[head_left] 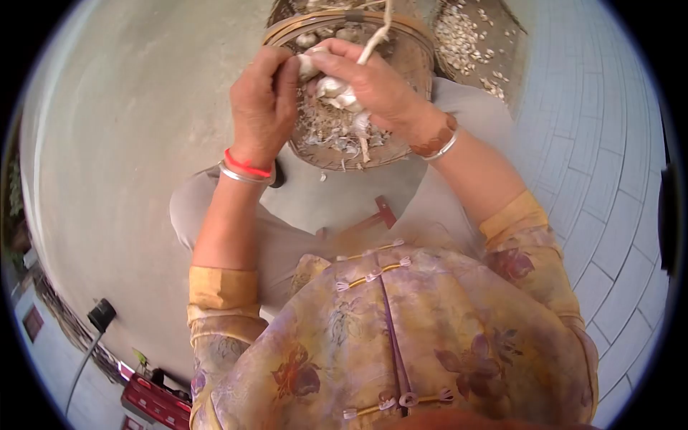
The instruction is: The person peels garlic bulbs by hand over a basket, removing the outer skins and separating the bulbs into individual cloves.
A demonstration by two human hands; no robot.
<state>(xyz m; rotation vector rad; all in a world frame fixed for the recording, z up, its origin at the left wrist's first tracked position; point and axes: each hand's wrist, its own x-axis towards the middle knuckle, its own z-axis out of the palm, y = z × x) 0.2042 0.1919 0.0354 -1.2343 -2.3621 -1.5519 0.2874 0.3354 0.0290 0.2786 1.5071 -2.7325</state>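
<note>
Over a round woven basket (pixel 423 54), both hands meet at a whitish garlic bulb (pixel 308 66). My left hand (pixel 261 100), with a red band and a bangle at the wrist, pinches the bulb's left side between thumb and fingers. My right hand (pixel 383 89) has its fingers closed round the bulb's other side and holds more garlic (pixel 338 93) below, with a pale stem (pixel 376 39) rising past the fingers. Loose skins and scraps (pixel 330 136) lie in the basket beneath the hands, and several bulbs (pixel 307 39) sit near its far side.
A second basket (pixel 502 68) at the upper right holds many loose cloves (pixel 459 39). My knees flank the near basket. A small red-brown object (pixel 385 211) shows between my legs. Grey paving (pixel 573 158) runs along the right; a red vehicle (pixel 154 401) stands lower left.
</note>
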